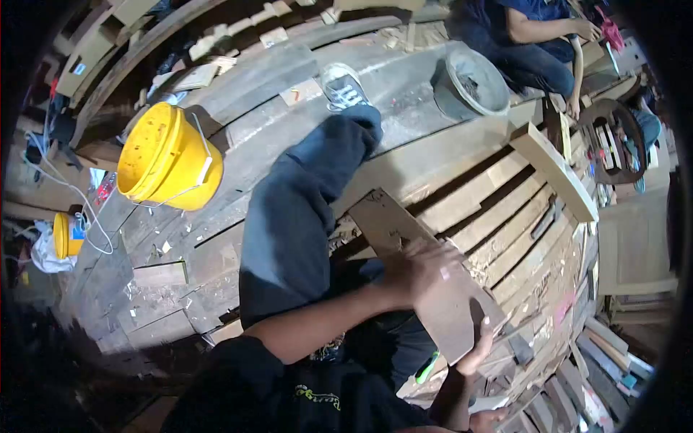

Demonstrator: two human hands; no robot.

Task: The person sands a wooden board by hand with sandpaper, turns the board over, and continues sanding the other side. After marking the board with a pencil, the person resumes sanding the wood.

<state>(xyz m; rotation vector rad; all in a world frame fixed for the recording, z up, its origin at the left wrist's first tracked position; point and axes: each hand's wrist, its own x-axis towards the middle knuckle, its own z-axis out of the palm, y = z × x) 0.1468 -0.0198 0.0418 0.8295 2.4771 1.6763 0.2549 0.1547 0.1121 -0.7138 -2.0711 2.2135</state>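
Note:
A flat brown wooden board (pixel 447 317) lies slantwise across my lap, running from beside my knee down toward my right. My left hand (pixel 419 274) is on the board's upper face around its middle; its fingers are smeared by motion, and anything under them is hidden. At the lower end, my right hand (pixel 476 348) grips the board's edge with the thumb side showing. A bright green object (pixel 426 368), perhaps a tool handle, sits close to my thigh below the board.
A yellow bucket (pixel 170 155) stands left and a grey bucket (pixel 471 83) ahead. Slatted planks (pixel 498 224) with shavings lie right, beside a thick wooden beam (pixel 554 172). Another person (pixel 534 36) sits at upper right. Wood offcuts (pixel 592 382) crowd the lower right.

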